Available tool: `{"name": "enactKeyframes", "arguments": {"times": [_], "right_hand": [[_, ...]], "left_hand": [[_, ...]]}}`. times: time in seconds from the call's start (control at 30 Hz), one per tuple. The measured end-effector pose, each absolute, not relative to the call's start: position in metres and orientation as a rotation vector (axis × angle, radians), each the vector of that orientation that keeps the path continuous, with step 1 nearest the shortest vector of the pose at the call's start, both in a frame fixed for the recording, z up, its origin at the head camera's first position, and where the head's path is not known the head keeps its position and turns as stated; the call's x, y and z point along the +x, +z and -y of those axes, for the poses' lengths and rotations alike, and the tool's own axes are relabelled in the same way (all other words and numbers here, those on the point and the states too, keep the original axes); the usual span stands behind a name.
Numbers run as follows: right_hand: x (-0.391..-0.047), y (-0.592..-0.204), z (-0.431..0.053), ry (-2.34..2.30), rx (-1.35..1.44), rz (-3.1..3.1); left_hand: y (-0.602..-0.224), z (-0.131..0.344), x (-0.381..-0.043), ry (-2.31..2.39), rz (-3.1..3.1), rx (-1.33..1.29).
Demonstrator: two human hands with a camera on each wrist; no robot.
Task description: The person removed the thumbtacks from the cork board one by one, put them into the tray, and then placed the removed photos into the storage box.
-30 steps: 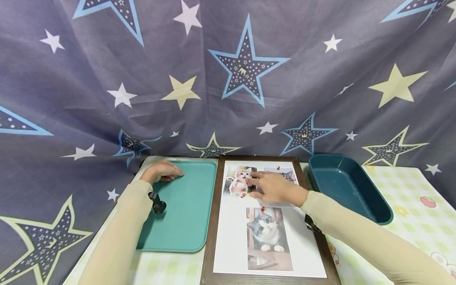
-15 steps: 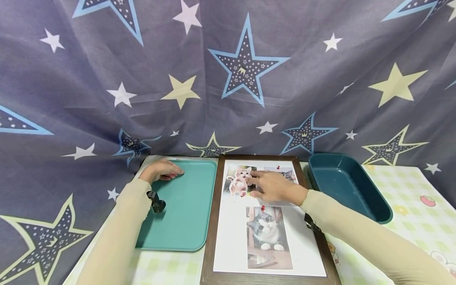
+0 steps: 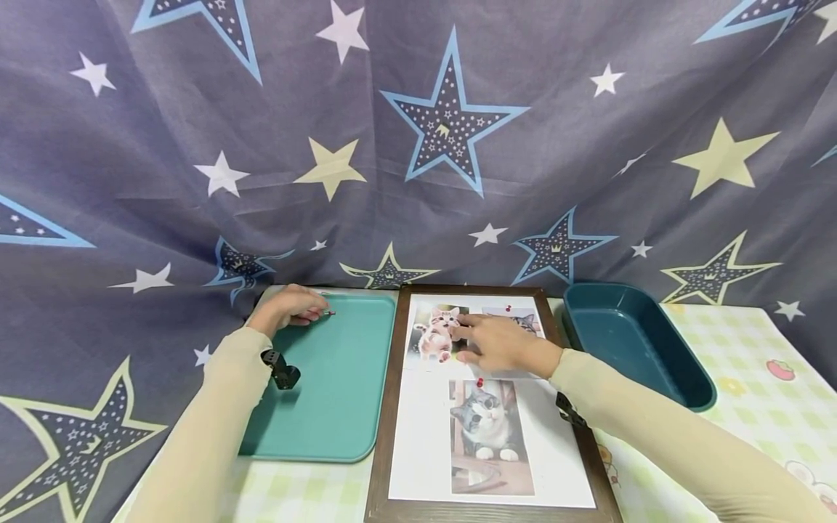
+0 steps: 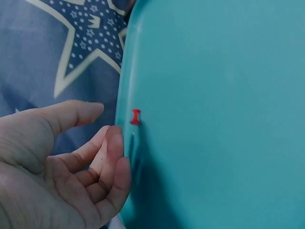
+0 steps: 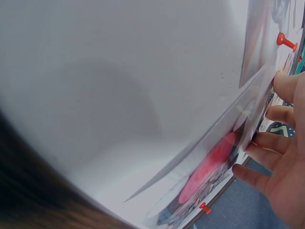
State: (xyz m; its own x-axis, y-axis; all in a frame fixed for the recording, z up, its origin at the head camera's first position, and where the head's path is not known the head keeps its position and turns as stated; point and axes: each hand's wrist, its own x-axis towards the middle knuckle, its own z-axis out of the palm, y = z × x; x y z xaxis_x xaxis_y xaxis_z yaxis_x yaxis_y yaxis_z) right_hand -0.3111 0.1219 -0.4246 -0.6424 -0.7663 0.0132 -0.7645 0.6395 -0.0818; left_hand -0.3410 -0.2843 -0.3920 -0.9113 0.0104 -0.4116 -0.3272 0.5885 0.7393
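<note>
My left hand (image 3: pixel 288 308) is to the left of the brown-framed board (image 3: pixel 387 410), over the far end of a turquoise tray (image 3: pixel 346 381). Its thumb stands apart and the fingers bend loosely, gripping nothing. Left of the board too, a loose red push pin (image 4: pixel 135 117) sits in that tray near its far rim, just past my fingertips; the left wrist view shows a gap between it and them.

My right hand (image 3: pixel 500 341) reaches in over the board from its right edge. Its fingers are spread and rest on a pale kitten photo (image 3: pixel 429 341) at the board's far left; they close on nothing. Partly hidden behind this hand, at the board's far right, is a tabby cat photo (image 3: pixel 527 321), with a second red pin (image 3: pixel 508 309) at its top. On the board's near half is a grey-and-white cat photo (image 3: pixel 492 436), with a third red pin (image 3: pixel 480 383) at its upper edge.

Just right of the board stands a dark teal bin (image 3: pixel 637 349). A green-checked tablecloth (image 3: pixel 752 378) spreads under the board and out to both sides of it, and a star-printed curtain (image 3: pixel 261 131) hangs beyond the board.
</note>
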Motion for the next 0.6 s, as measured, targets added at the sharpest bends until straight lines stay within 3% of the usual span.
{"name": "enactKeyframes", "arguments": {"times": [0.6], "right_hand": [[-0.311,-0.424,-0.122,-0.128,-1.325,-2.825]], "left_hand": [[-0.358,0.23,-0.348,1.494,-2.337,-0.21]]}}
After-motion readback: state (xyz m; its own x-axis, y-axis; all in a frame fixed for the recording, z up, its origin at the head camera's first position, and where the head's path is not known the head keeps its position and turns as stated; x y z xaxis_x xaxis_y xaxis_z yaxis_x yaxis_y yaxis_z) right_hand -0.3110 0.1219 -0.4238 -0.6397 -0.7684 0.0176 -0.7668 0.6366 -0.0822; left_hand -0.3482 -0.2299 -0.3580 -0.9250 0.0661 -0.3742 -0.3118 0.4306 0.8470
